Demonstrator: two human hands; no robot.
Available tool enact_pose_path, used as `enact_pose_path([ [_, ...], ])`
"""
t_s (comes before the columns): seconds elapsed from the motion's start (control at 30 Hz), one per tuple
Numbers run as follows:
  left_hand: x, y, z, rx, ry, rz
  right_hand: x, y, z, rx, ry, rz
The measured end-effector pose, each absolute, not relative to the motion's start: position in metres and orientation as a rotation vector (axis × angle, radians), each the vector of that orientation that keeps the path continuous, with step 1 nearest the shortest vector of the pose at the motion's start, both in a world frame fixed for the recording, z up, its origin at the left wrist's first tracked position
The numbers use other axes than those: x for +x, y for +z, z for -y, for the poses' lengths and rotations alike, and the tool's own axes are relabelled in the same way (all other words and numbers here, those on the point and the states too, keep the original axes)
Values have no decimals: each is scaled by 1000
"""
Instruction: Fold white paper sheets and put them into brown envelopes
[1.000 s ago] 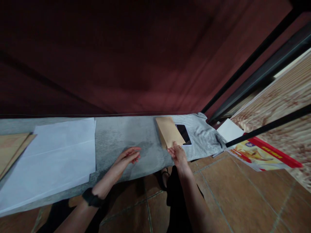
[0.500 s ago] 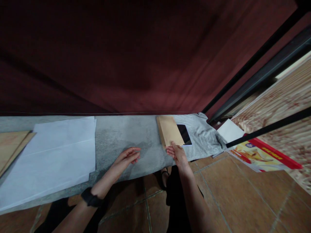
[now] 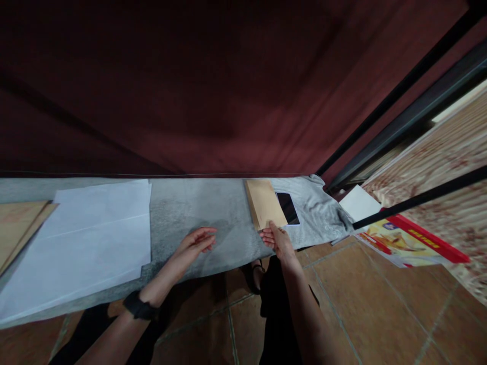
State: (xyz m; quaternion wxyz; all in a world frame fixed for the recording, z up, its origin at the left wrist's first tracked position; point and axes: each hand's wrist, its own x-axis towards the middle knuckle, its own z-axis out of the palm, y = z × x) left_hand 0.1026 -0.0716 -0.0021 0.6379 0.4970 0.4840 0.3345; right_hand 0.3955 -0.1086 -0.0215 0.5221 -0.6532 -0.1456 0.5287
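Brown envelopes (image 3: 265, 202) lie in a small, neat stack near the right end of the table (image 3: 198, 200), which is covered in grey cloth. The right hand (image 3: 278, 239) has the near edge of the stack in a narrow pinch, its thumb flat on the top envelope and its other fingers curled at the edge, partly under it. How many envelopes sit in that grip I cannot tell.

The left hand (image 3: 196, 241) is half open over the cloth, fingers loosely bent and thumb a little apart from them, well to the left of the stack; whether it touches the cloth is hard to see. A black band (image 3: 140, 305) circles the left wrist.

Just right of the stack is a dark-screened phone (image 3: 290, 213), one side of it tucked close against the envelopes. White paper sheets (image 3: 99, 228) spread over the left part of the table, with larger brown sheets (image 3: 19, 223) at the far left, overlapping them. A red and yellow box (image 3: 411, 241) is on the tiled floor (image 3: 350, 289) to the right.
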Motion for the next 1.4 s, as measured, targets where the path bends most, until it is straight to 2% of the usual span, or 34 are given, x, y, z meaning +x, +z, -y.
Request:
enact_pose_path([
  [1.03, 100, -12, 73, 1196, 773, -1066, 393, -17, 109, -1653, 1362, 528],
  [1.27, 73, -11, 68, 1611, 873, -1336, 348, -14, 116, -1466, 1666, 964],
  [1.4, 20, -1, 77, 1885, 873, -1563, 321, -21, 107, -1362, 1622, 1073],
])
